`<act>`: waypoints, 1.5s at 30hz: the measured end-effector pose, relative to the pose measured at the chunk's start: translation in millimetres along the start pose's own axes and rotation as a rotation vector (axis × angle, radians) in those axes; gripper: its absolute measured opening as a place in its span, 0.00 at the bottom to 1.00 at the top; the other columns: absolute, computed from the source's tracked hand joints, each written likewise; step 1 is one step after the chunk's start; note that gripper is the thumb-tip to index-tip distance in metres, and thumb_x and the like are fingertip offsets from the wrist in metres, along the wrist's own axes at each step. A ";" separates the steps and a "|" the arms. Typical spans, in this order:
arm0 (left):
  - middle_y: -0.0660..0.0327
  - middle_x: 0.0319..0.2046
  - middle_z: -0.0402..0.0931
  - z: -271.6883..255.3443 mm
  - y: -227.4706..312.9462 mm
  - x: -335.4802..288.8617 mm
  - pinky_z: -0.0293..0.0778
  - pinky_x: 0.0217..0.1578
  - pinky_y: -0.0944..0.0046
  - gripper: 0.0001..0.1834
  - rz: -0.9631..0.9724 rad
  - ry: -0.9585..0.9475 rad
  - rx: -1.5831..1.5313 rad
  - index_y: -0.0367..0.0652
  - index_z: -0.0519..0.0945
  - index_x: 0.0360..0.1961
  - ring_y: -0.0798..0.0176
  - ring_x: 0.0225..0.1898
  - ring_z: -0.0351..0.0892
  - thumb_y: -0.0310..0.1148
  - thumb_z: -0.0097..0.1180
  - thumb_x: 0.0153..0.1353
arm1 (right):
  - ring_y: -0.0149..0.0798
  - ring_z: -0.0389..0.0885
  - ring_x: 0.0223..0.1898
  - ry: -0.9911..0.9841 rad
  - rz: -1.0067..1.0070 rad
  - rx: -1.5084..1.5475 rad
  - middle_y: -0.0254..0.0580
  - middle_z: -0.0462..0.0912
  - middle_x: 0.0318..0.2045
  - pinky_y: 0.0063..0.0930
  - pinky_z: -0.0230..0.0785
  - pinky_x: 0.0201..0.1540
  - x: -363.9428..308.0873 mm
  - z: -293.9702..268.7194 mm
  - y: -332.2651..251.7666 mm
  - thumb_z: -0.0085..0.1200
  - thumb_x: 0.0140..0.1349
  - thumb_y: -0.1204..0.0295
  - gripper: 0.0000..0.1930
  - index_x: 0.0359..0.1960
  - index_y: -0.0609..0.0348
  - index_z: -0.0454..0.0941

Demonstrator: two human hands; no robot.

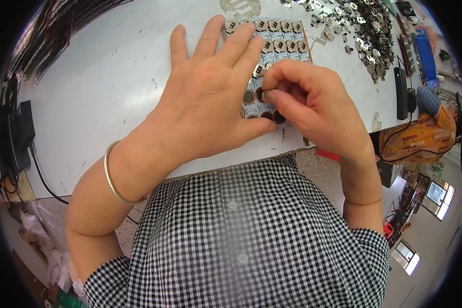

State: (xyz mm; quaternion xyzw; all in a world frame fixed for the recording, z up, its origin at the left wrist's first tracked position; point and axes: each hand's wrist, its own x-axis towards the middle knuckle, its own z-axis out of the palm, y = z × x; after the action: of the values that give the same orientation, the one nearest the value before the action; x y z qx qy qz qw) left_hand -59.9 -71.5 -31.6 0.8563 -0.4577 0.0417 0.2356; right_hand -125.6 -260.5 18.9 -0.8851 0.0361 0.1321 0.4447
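Note:
A panel of small circuit boards [277, 35] lies on the white table in front of me. Rows of shiny metal battery clips [280, 45] sit on its far part, while dark round spots [249, 97] show on the nearer part. My left hand [203, 90] rests over the panel's left side with fingers spread and the thumb along its near edge. Above the nearer rows, my right hand [318, 102] has thumb and index finger pinched together, close to one dark round spot. Whatever lies between those fingertips is too hidden to name.
Loose metal clips [372, 38] are heaped at the table's far right. Stacked dark panels [61, 31] stand at the far left. A black power adapter [18, 136] with a cable is at the left edge, and a black box-shaped device [401, 92] at the right.

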 end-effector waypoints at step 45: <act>0.46 0.74 0.60 -7.8 2.8 4.4 0.44 0.69 0.28 0.67 -0.004 -0.137 0.044 0.31 0.65 0.71 0.34 0.74 0.55 0.67 0.74 0.37 | 0.23 0.69 0.27 0.592 -0.308 -0.506 0.29 0.81 0.33 0.18 0.63 0.31 35.6 -87.6 90.5 0.61 0.67 0.76 0.07 0.45 0.60 0.85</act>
State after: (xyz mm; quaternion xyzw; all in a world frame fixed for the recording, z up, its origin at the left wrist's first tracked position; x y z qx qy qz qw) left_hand -58.5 -72.7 -22.4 0.8630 -0.4701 -0.0074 0.1849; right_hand -90.0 -382.9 -11.1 -0.9613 -0.0042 -0.1914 0.1982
